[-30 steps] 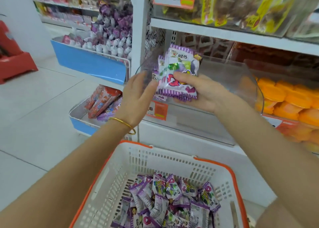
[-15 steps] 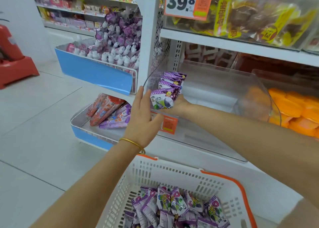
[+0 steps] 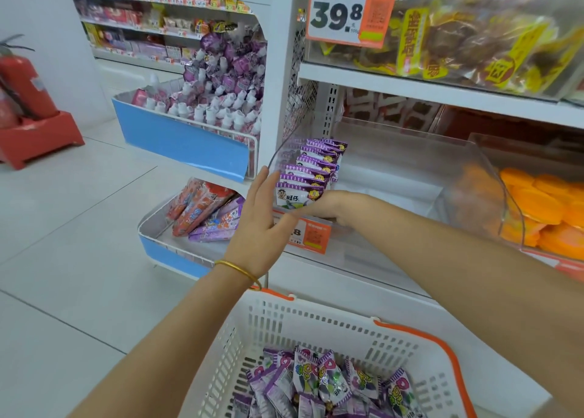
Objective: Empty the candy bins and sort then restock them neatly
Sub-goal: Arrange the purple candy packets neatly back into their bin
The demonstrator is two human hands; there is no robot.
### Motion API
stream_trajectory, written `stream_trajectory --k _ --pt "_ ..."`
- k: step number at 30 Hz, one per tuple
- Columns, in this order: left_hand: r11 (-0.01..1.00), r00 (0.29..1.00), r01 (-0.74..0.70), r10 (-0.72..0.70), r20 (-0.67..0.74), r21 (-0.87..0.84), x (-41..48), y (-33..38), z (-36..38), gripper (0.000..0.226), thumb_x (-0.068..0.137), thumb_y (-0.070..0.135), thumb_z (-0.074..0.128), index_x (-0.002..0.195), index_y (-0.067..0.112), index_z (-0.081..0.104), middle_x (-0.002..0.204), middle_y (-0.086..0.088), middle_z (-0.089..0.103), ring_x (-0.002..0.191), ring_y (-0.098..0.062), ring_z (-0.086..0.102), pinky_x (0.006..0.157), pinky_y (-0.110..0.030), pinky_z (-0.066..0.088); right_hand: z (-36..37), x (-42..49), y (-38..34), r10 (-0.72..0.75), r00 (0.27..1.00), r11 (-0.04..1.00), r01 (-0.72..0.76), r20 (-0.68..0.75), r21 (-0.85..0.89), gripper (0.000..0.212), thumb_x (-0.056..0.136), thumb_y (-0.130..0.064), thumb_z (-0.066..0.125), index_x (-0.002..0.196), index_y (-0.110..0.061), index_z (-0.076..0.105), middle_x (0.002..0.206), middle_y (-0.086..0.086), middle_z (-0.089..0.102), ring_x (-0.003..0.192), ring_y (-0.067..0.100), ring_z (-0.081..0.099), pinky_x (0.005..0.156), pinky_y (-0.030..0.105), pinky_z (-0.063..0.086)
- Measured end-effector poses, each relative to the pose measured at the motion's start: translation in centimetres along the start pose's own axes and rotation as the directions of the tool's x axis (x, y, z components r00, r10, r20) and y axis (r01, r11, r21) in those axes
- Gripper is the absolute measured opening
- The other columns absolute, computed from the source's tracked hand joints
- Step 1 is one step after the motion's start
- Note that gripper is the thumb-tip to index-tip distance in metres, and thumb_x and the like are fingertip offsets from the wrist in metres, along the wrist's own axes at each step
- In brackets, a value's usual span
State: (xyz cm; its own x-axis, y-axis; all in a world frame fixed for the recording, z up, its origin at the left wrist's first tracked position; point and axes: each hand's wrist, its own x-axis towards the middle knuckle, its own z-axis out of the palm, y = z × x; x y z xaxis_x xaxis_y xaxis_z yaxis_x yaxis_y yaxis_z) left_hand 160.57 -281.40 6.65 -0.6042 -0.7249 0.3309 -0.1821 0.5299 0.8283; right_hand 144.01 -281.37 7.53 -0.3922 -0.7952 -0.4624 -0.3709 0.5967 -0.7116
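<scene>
A row of purple-and-white candy packets (image 3: 311, 171) stands upright at the left end of a clear plastic bin (image 3: 395, 164) on the shelf. My right hand (image 3: 328, 206) reaches into the bin and grips the front packets of the row from below. My left hand (image 3: 262, 221) is held flat with straight fingers just outside the bin's left front corner, beside the front packet. Below, a white basket with an orange rim (image 3: 284, 322) holds several more loose purple packets (image 3: 319, 383).
To the right, another clear bin holds orange candies (image 3: 543, 209). An orange price tag (image 3: 311, 234) hangs on the bin's front. Left are blue-fronted wire racks with pouches (image 3: 218, 108) and snack bags (image 3: 202, 215). A red fire extinguisher (image 3: 22, 82) stands far left.
My right hand carried a handful of packets down into the bin and set them upright in a row at its left end. My left hand stayed flat beside them.
</scene>
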Motion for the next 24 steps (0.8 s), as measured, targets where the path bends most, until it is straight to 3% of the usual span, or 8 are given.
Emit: stream_trajectory --k 4,6,10,12,15,19,22,24 --pt "1.000 1.000 -0.001 0.001 0.010 -0.004 -0.4 0.1 -0.3 0.060 0.096 0.024 0.051 0.148 0.026 0.023 0.158 0.010 0.009 0.143 -0.001 0.006 0.107 -0.017 0.009 -1.0 -0.6 1.5 -0.008 0.997 0.975 0.025 -0.077 0.223 0.045 0.077 -0.026 0.077 0.117 -0.010 0.062 0.103 0.002 0.066 0.104 0.019 0.056 0.103 0.035 0.044" --pt "1.000 1.000 0.002 -0.002 -0.024 0.009 -0.6 0.2 -0.2 0.063 0.089 0.034 0.049 0.147 0.025 0.027 0.158 0.007 0.012 0.144 -0.004 0.009 0.111 -0.020 0.011 -1.5 -1.3 1.8 -0.024 0.996 0.952 0.050 -0.091 0.302 0.043 0.079 -0.023 0.076 0.115 -0.007 0.060 0.094 0.003 0.064 0.092 0.016 0.056 0.097 0.035 0.046" --pt "1.000 0.976 0.010 -0.012 -0.218 -0.012 -1.8 0.7 -0.4 0.060 0.076 0.036 0.047 0.133 0.016 0.045 0.134 -0.003 0.038 0.131 -0.022 0.035 0.110 -0.044 0.032 -2.6 -5.4 1.1 -0.129 0.949 0.966 0.186 -0.286 0.182 0.027 0.082 -0.025 0.074 0.092 -0.011 0.053 0.085 0.002 0.056 0.081 0.018 0.060 0.072 0.033 0.054" --pt "0.999 0.958 -0.027 0.018 -0.285 -0.026 -3.1 1.1 0.0 0.047 0.075 0.026 0.050 0.121 0.016 0.052 0.116 0.000 0.045 0.113 -0.020 0.047 0.097 -0.038 0.043 -2.7 -9.6 1.2 -0.263 0.876 0.919 0.354 -0.404 0.170 0.031 0.084 -0.021 0.071 0.103 -0.011 0.049 0.087 0.005 0.054 0.071 0.016 0.059 0.060 0.031 0.054" --pt "0.998 0.987 -0.007 -0.002 -0.158 -0.056 -6.0 1.0 2.2 0.037 0.075 0.021 0.051 0.112 0.024 0.051 0.108 0.010 0.047 0.096 -0.010 0.053 0.073 -0.015 0.042 -1.1 -15.2 4.5 -0.406 0.800 0.841 0.516 -0.441 0.162 0.013 0.088 -0.014 0.065 0.091 -0.018 0.053 0.076 0.003 0.058 0.053 0.012 0.059 0.043 0.025 0.045" --pt "0.992 0.982 0.071 -0.088 0.166 0.103 -9.9 -1.3 6.2 0.034 0.082 0.014 0.058 0.115 0.019 0.053 0.114 0.007 0.042 0.094 -0.009 0.053 0.069 -0.019 0.042 3.6 -14.0 14.8 -0.172 0.978 0.976 0.185 -0.118 0.114 0.005 0.091 -0.013 0.060 0.089 -0.017 0.058 0.077 0.003 0.065 0.053 0.013 0.061 0.045 0.024 0.047" --pt "0.962 0.929 0.146 -0.213 0.302 0.231 -11.6 -2.8 8.0 0.035 0.086 0.007 0.056 0.119 0.016 0.053 0.121 0.003 0.041 0.095 -0.009 0.052 0.076 -0.020 0.039 6.9 -9.4 24.0 0.125 0.992 0.991 -0.126 -0.027 -0.047 0.016 0.093 -0.016 0.057 0.101 -0.002 0.061 0.092 0.012 0.065 0.066 0.019 0.064 0.058 0.031 0.054" --pt "0.937 0.895 0.207 -0.297 0.331 0.281 -12.2 -3.5 8.6 0.034 0.088 0.009 0.054 0.121 0.017 0.052 0.125 0.001 0.040 0.098 -0.010 0.052 0.080 -0.019 0.038 9.1 -7.2 28.7 0.217 0.975 0.970 -0.220 -0.044 -0.105 0.032 0.093 -0.021 0.057 0.113 0.005 0.057 0.110 0.022 0.062 0.092 0.030 0.063 0.081 0.040 0.052"
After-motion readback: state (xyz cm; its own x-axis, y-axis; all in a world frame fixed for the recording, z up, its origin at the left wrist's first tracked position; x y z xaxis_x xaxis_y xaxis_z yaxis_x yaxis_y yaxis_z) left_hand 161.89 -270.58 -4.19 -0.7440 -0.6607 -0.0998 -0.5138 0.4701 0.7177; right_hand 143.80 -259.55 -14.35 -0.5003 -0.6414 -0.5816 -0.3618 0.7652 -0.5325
